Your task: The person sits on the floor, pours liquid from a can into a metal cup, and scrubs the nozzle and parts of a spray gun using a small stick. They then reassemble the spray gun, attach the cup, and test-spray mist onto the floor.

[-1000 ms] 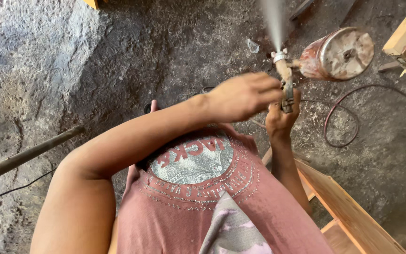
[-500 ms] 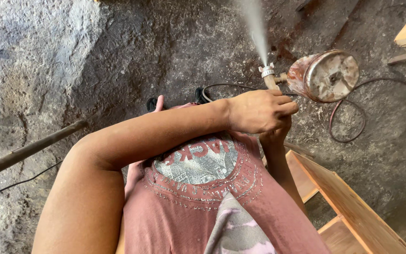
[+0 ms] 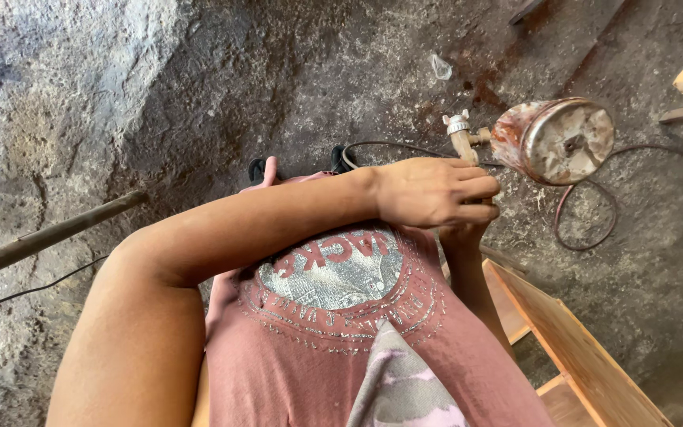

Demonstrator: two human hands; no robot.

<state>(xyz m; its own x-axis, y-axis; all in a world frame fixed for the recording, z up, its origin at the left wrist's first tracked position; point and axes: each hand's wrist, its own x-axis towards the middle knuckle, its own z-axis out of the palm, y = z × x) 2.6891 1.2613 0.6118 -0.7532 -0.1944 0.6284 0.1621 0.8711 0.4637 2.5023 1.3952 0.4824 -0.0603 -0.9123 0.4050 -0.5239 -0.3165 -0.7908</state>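
Head view: looking straight down past a pink shirt to a gritty floor [image 3: 199,95].
Left hand [image 3: 436,192]: centre right of frame, fingers curled shut over the spray gun's grip, likely to steady it.
Right hand [image 3: 462,234]: just beneath, mostly hidden; grip cannot be told.
Spray gun [image 3: 462,136]: upper right, nozzle pointing up-frame, no mist showing.
Cup [image 3: 553,141]: rusty, paint-crusted, round lid facing the camera.
Hose [image 3: 586,229]: loops over the floor at right.

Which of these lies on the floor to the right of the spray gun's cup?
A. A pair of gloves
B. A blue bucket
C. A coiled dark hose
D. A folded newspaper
C: a dark hose loops over the floor beside and below the paint-stained cup of the spray gun, which the left hand covers.
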